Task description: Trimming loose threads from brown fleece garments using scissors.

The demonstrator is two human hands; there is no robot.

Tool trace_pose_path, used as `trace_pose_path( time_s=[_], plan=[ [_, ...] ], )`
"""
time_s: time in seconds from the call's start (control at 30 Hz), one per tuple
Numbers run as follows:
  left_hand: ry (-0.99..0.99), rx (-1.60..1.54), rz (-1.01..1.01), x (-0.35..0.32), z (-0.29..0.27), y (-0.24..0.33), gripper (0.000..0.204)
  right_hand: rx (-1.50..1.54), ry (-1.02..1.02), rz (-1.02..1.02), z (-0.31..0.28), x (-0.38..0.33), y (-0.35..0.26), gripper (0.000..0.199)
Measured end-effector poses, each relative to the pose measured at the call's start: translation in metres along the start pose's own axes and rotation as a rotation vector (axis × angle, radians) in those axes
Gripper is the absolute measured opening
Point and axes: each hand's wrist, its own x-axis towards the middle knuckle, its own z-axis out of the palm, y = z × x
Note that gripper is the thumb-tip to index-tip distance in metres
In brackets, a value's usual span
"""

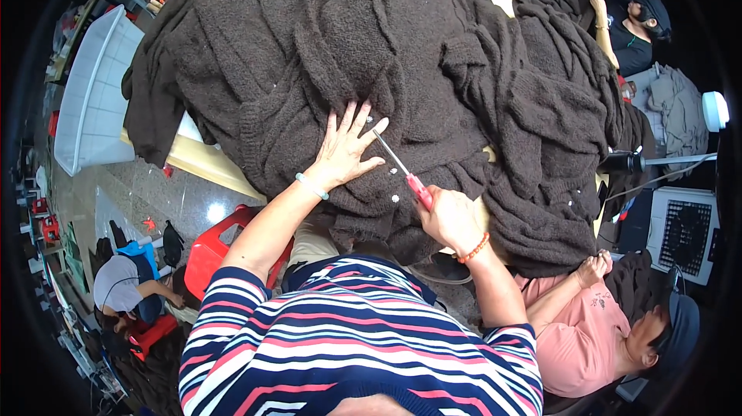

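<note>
A dark brown knitted garment (433, 99) with a fuzzy surface lies heaped in front of me. My left hand (344, 149) rests flat on it, fingers spread and holding nothing. Closed around the pink-red handle of a screwdriver-like tool (396, 155) is my right hand (454, 219). The tool's thin metal shaft points up and left, its tip close to my left fingers. A small white button-like piece (395, 198) sits on the knit below the shaft. Others like it lie near the shaft and by my left fingertips; their exact kind is too small to tell.
More brown knitwear (556, 115) covers the table to the right. A white bin (93, 99) stands at left and a red stool (220, 250) beside me. Co-workers sit at the upper right, the lower right in a pink shirt (576, 342), and the lower left.
</note>
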Motion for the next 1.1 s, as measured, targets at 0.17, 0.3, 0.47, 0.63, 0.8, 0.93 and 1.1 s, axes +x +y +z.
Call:
trace_pose_path(
  time_s=[0.17, 0.3, 0.47, 0.63, 0.8, 0.93, 1.1],
  plan=[
    [0.002, 0.013, -0.001, -0.008, -0.004, 0.015, 0.076, 0.024, -0.165, 0.047, 0.011, -0.038, 0.025, 0.023],
    [-0.062, 0.096, 0.128, -0.021, 0.004, 0.034, 0.065, 0.027, -0.237, 0.144, 0.016, -0.075, 0.027, 0.020],
    [-0.225, 0.047, 0.275, -0.046, 0.018, 0.057, 0.054, 0.032, -0.216, 0.188, 0.029, -0.102, 0.037, 0.021],
    [-0.132, 0.050, 0.312, -0.058, 0.035, 0.057, 0.048, -0.012, -0.251, 0.164, 0.046, -0.124, 0.047, 0.021],
    [-0.120, -0.021, 0.298, -0.052, 0.031, 0.056, 0.037, 0.117, -0.130, 0.171, 0.030, -0.102, 0.030, 0.018],
    [0.001, -0.204, 0.266, -0.046, 0.031, 0.042, 0.036, 0.131, -0.009, 0.123, 0.024, -0.089, 0.028, 0.018],
    [0.015, -0.245, 0.206, -0.042, 0.033, 0.027, 0.050, 0.098, -0.160, 0.104, 0.050, -0.119, 0.042, 0.018]
  ],
)
